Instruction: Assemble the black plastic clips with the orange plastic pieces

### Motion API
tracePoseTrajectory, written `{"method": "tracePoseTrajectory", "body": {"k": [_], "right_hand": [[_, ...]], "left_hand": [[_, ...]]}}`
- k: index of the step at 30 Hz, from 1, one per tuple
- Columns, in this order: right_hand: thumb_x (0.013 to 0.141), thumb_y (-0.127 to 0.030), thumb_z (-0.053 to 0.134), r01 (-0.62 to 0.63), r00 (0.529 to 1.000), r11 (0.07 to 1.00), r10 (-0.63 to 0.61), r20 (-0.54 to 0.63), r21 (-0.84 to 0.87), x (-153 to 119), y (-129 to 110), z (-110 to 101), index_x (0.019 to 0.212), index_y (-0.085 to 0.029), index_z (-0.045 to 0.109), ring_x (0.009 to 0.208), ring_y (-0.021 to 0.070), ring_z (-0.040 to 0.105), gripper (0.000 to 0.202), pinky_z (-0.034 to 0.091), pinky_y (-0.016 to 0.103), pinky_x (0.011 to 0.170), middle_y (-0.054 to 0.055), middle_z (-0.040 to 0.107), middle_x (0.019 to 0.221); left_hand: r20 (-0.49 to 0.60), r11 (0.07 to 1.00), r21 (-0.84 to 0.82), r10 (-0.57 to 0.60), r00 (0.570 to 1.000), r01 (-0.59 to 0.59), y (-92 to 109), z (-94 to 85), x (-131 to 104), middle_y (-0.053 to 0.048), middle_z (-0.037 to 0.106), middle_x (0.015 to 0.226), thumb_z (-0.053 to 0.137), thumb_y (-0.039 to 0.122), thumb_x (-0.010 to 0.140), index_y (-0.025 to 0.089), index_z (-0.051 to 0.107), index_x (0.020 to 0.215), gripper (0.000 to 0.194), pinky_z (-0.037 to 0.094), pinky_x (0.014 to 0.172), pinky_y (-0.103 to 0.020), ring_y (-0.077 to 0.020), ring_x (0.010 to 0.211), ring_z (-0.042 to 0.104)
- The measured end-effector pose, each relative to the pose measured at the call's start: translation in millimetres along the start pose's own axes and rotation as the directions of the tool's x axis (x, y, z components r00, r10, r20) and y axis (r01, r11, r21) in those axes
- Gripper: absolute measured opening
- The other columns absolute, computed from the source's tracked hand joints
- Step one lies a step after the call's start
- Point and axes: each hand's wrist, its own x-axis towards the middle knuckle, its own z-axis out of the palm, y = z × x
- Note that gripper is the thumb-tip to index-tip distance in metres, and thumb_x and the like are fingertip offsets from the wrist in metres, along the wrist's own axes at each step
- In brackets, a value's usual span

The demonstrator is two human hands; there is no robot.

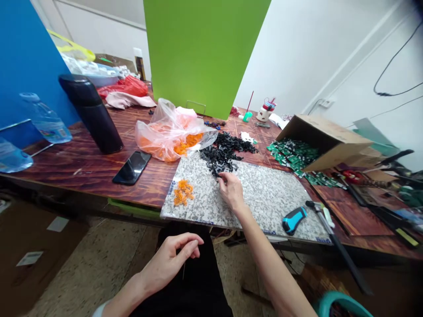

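Note:
My right hand [231,190] reaches over the speckled board [271,187], its thumb and fingertips pinched at the near edge of a heap of black plastic parts [221,152]. What the fingertips grip is too small to make out. My left hand [178,253] hangs in front of the board above my lap, fingers curled and thumb against them; whatever is between them is hidden. A small pile of orange parts [183,192] lies on the board's left side. More orange parts fill an open clear plastic bag [161,134] behind it.
A phone [132,167] and a black bottle [92,115] stand or lie at the left. Right of the board's middle are a blue-black tool [294,220] and a long-handled tool [333,237]. A tipped cardboard box [330,134] spills green boards [294,154].

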Motion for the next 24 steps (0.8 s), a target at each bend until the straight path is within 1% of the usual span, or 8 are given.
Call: {"method": "tracePoseTrajectory", "body": {"k": [4,9,12,14,16,18,20,24], "right_hand": [[0.08,-0.026,0.06,-0.034,0.999,0.998,0.034,-0.011,-0.057,18,5,1,0.093,-0.015,0.066,0.08,0.0222,0.057,0.018,0.042,0.032,0.073,0.009,0.063,0.086],[0.075,-0.031,0.066,-0.071,0.997,0.996,0.071,-0.018,-0.053,29,-1,17,0.083,-0.02,0.065,0.083,0.0223,0.055,0.013,0.039,0.031,0.073,0.007,0.061,0.086],[0.075,-0.029,0.064,-0.113,0.993,0.993,0.114,-0.036,0.012,32,-1,21,0.075,-0.02,0.064,0.081,0.0209,0.055,0.009,0.038,0.029,0.072,0.006,0.061,0.083],[0.076,-0.03,0.061,-0.152,0.986,0.984,0.158,-0.061,0.087,35,-1,18,0.073,-0.02,0.065,0.078,0.02,0.055,0.012,0.038,0.029,0.071,0.005,0.062,0.08],[0.077,-0.036,0.059,-0.199,0.973,0.962,0.218,-0.082,0.189,37,0,11,0.072,-0.019,0.066,0.072,0.019,0.054,0.019,0.039,0.03,0.069,0.005,0.062,0.076],[0.075,-0.043,0.058,-0.244,0.958,0.917,0.279,-0.069,0.316,38,1,2,0.073,-0.018,0.066,0.065,0.0172,0.053,0.026,0.04,0.029,0.065,0.004,0.062,0.07],[0.072,-0.049,0.059,-0.287,0.944,0.843,0.33,-0.017,0.454,34,-1,-5,0.074,-0.016,0.066,0.058,0.0146,0.052,0.033,0.04,0.027,0.058,0.002,0.061,0.066],[0.066,-0.056,0.062,-0.392,0.906,0.629,0.389,0.165,0.671,10,-16,-13,0.072,-0.016,0.062,0.046,0.009,0.045,0.041,0.036,0.023,0.045,0.0,0.059,0.062]], "left_hand": [[-0.01,1.0,0.002,0.009,1.0,-0.009,7,-11.9,3,-0.002,0.066,0.075,0.046,0.038,0.091,0.019,0.067,0.097,0.029,0.045,0.069,-0.024,-0.0164,0.074,0.059],[-0.027,0.999,0.008,0.049,0.998,-0.049,14,-21.0,7,-0.002,0.066,0.074,0.046,0.037,0.091,0.019,0.068,0.096,0.029,0.045,0.07,-0.024,-0.0164,0.073,0.059],[-0.018,0.999,0.001,0.048,0.999,-0.048,14,-24.5,9,-0.002,0.066,0.073,0.046,0.037,0.091,0.019,0.069,0.094,0.029,0.045,0.069,-0.024,-0.0164,0.072,0.059],[-0.01,0.999,-0.011,0.047,0.999,-0.047,15,-26.9,10,-0.002,0.066,0.073,0.046,0.037,0.091,0.019,0.069,0.093,0.029,0.045,0.069,-0.023,-0.0161,0.072,0.059],[-0.008,0.999,-0.03,0.043,0.999,-0.044,16,-29.4,12,-0.002,0.066,0.072,0.047,0.037,0.09,0.018,0.069,0.092,0.029,0.046,0.068,-0.023,-0.0159,0.071,0.059],[-0.006,0.998,-0.055,0.037,0.999,-0.037,16,-31.5,15,-0.003,0.066,0.072,0.047,0.038,0.09,0.017,0.069,0.092,0.03,0.046,0.068,-0.023,-0.016,0.071,0.059],[-0.002,0.997,-0.076,0.033,0.999,-0.033,16,-32.2,17,-0.003,0.066,0.072,0.048,0.038,0.09,0.017,0.069,0.093,0.03,0.047,0.068,-0.024,-0.0161,0.071,0.059],[0.005,0.991,-0.129,0.024,1.0,-0.024,12,-27.8,24,-0.004,0.067,0.074,0.048,0.039,0.09,0.016,0.069,0.1,0.033,0.049,0.069,-0.025,-0.0159,0.071,0.06]]}}
